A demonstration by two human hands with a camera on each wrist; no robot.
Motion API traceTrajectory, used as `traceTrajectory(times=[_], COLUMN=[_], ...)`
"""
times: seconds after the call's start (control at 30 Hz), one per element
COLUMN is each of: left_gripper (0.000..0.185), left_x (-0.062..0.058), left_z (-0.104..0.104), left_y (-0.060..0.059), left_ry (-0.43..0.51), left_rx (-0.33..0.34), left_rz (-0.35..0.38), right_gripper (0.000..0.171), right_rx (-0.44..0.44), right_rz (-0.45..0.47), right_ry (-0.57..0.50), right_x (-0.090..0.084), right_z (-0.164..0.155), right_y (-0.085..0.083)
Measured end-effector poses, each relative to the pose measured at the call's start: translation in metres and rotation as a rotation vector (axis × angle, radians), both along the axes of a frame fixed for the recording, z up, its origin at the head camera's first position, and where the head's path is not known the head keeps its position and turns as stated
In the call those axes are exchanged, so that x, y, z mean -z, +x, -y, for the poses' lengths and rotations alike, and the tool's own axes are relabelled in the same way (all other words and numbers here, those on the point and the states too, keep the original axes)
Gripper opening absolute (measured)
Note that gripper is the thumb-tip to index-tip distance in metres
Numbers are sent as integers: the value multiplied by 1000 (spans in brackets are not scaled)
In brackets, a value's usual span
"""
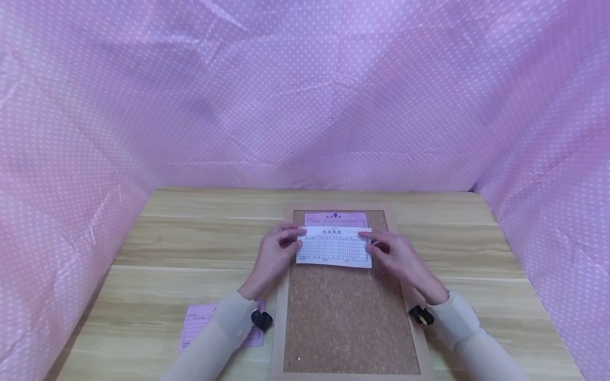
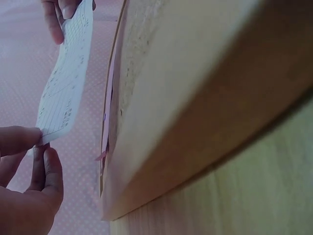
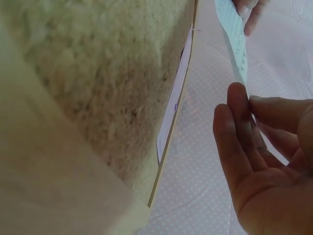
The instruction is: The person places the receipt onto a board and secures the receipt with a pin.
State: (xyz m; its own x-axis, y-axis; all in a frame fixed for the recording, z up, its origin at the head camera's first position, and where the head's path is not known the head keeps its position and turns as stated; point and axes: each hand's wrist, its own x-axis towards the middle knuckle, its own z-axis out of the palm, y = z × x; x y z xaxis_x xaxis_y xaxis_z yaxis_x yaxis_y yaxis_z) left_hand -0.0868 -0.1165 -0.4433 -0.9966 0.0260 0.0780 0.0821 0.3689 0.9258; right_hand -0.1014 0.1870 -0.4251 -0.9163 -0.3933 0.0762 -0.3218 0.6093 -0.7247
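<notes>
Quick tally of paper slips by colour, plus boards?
White slip: 1, held by left hand and right hand
Pink slip: 2
Cork board: 1
Total: 4

The print on the white form (image 1: pixel 334 248) is too small to read. A forearm covers part of the pink slip (image 1: pixel 196 324) on the counter (image 1: pixel 190 238). The white form overlaps the lower edge of the pink sheet (image 1: pixel 335 218) pinned on the cork board (image 1: pixel 345 317). Both wrist views crop the hands and blur the board.
</notes>
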Motion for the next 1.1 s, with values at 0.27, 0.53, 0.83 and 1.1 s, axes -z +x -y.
traceTrajectory(times=[0.27, 0.53, 0.83, 1.1], left_gripper=[26, 26, 26, 32], left_x=[1, 2, 1, 4], left_z=[1, 1, 0, -1], left_y=[-3, -6, -6, -9], left_ry=[-98, -147, -218, -335], left_rx=[50, 91, 121, 200], left_rz=[38, 30, 96, 56], right_gripper=[36, 35, 35, 35], right_rx=[-34, -75, -122, -150], right_rz=[53, 50, 52, 86], right_ry=[50, 74, 116, 161], right_x=[4, 7, 8, 6], right_z=[-3, -7, -9, -10], right_y=[-5, -10, -15, -19])
